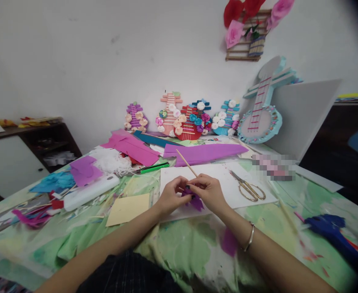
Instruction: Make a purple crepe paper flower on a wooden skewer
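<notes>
My left hand (pixel 172 196) and my right hand (pixel 208 190) meet over a white sheet (pixel 228 185), fingertips pinched together. Between them is a small piece of purple crepe paper (pixel 195 204) with a jagged lower edge. A thin wooden stick (pixel 185 160) slants up and away from my right hand; its lower end is hidden by the fingers. Gold-handled scissors (pixel 248 188) lie on the sheet to the right of my hands. To the left is a yellowish square of paper (pixel 128 209). A loose purple scrap (pixel 229 242) lies under my right forearm.
A blue glue gun (pixel 328 228) lies at the right. Purple (pixel 209 153) and pink crepe paper (pixel 133 146), white string (pixel 113 160), a green cutter (pixel 153 167) and a white case (pixel 91 193) surround the sheet. Flower-decorated paper instruments (pixel 188 127) stand along the wall.
</notes>
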{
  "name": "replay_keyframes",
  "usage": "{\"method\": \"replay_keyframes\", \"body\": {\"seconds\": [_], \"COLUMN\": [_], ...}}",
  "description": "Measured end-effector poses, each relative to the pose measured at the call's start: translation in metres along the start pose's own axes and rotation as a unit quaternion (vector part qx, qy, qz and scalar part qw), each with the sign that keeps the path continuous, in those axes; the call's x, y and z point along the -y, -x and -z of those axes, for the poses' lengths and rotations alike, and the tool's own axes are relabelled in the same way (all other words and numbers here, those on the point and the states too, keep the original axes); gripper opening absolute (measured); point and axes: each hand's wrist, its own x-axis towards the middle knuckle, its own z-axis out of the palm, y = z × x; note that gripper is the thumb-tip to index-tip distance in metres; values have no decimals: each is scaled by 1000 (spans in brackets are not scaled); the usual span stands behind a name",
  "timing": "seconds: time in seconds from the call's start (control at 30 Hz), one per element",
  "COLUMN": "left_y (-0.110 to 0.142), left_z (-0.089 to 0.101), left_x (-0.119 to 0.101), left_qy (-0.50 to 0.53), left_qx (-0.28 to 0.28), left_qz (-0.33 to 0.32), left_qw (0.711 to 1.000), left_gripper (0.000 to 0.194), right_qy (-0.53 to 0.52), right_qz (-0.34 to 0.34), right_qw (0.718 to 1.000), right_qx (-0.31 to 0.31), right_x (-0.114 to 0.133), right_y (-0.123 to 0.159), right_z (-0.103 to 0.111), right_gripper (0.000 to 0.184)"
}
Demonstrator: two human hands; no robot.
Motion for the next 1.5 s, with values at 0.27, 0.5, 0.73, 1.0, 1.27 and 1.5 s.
{"method": "replay_keyframes", "body": {"seconds": [0.27, 0.5, 0.73, 1.0, 1.27, 1.5], "left_y": [0, -2, -1, 0, 1, 1], "left_z": [2, 2, 2, 0, 0, 1], "left_x": [4, 4, 7, 13, 9, 8], "left_qy": [97, 113, 80, 69, 55, 66], "left_qx": [-38, -59, -50, -11, 2, 0], "left_qz": [31, 41, 57, 49, 47, 46], "left_qw": [994, 991, 994, 996, 997, 997], "left_gripper": [20, 30, 28, 27, 27, 26], "right_qy": [-69, -159, -66, 22, 53, -12], "right_qz": [-42, -88, -61, -68, -61, -71], "right_qw": [995, 980, 994, 993, 993, 993], "right_qx": [53, 85, 58, 94, 88, 94], "right_x": [-4, -10, -10, -9, -8, -15], "right_y": [-1, -5, -3, -2, 1, -3], "right_z": [3, 5, 5, 2, 2, 3], "right_gripper": [25, 29, 11, 5, 7, 9]}}
